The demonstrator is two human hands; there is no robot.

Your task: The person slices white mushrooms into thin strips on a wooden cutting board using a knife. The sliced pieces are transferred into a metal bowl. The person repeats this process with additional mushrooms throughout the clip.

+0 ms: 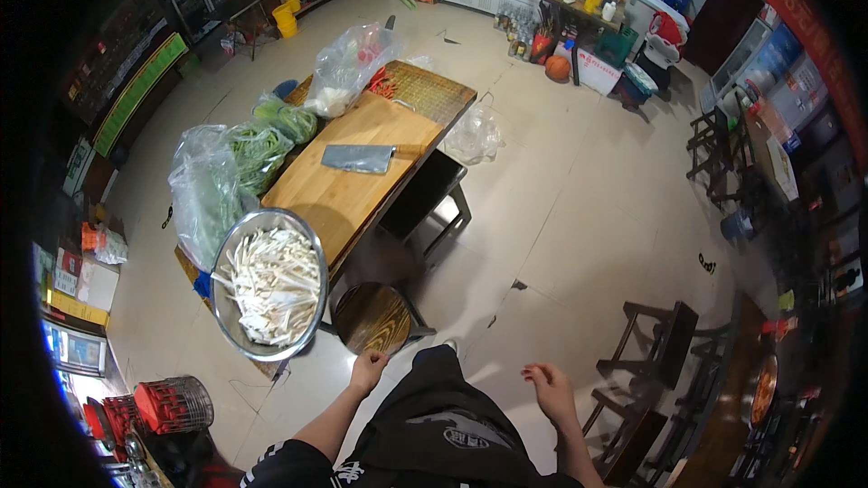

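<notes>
My left hand [369, 371] hangs over the near edge of a round wooden stool [372, 318], its fingers curled together; whether it touches the stool or holds anything is unclear. Out over the floor to the right, my right hand [548, 386] is empty with loosely bent fingers. A steel bowl [215, 312] heaped with pale, thin-cut strips [274, 285] rests at the table's near left end. Behind it lies a wooden cutting board [325, 207], and on that a cleaver [359, 158] with a wooden handle. Plastic bags of green vegetables [254, 152] line the board's left side.
Red chillies [382, 84] lie beside a clear bag [356, 57] at the table's far end. A dark stool [434, 196] stands against the table's right side. More wooden stools [651, 346] are at the right, near a long counter [722, 379]. Red baskets [169, 405] sit lower left.
</notes>
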